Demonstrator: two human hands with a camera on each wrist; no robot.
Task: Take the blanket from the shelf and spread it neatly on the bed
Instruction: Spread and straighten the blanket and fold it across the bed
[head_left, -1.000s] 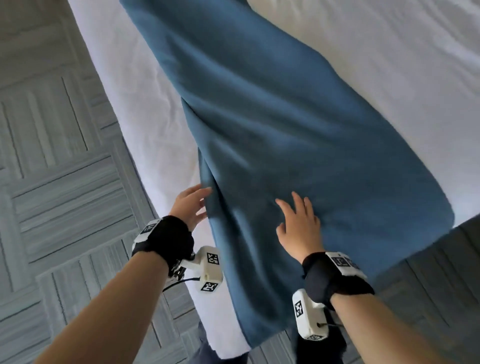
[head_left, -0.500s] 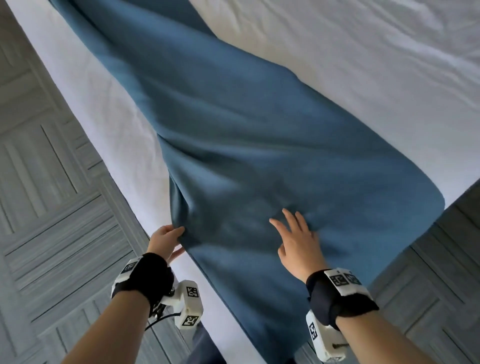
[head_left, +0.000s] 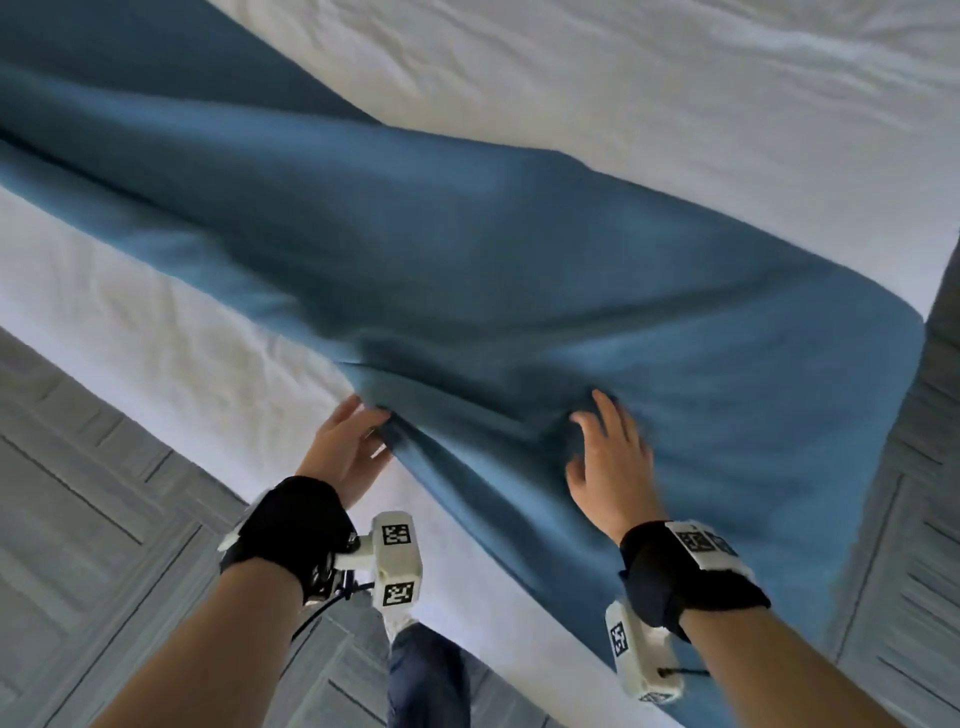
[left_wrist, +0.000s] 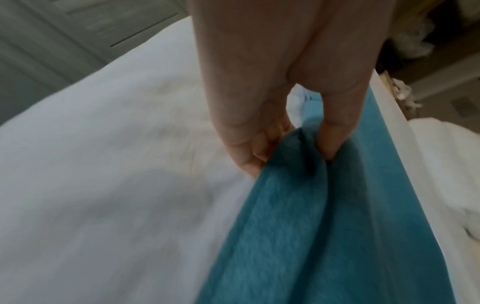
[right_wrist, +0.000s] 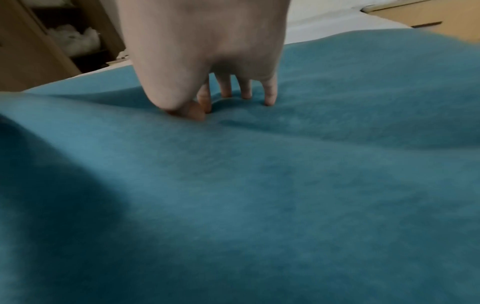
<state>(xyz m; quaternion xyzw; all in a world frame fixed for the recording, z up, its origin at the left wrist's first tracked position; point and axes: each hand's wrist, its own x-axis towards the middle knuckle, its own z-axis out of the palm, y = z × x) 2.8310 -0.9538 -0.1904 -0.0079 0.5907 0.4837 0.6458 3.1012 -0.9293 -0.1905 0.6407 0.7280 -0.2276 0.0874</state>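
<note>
Hands, two, both at the lower centre of the head view. Left hand (head_left: 347, 451): fingers and thumb pinch a bunched fold at the blanket's (head_left: 467, 291) near left edge; the left wrist view shows the fold gathered between thumb and fingers (left_wrist: 249, 144), fingertips partly buried in cloth. Right hand (head_left: 608, 467): spread wide, fingertips (right_wrist: 270, 96) pressing down into the blanket's surface, holding nothing.

Blanket, one, blue-teal: lies as a long creased band running from the upper left of the frame to the lower right across the bed (head_left: 675, 104), its near end draped over the mattress edge. Its upper-left end is cut off by the frame.

Bed, one, white sheet, wrinkled; only part is in frame.

Wrist cameras, two, white, with black-and-white markers on black straps.

Floor (head_left: 88, 519), grey, panelled pattern, lower left and right edge.

Blur softens both hands' outlines.
</note>
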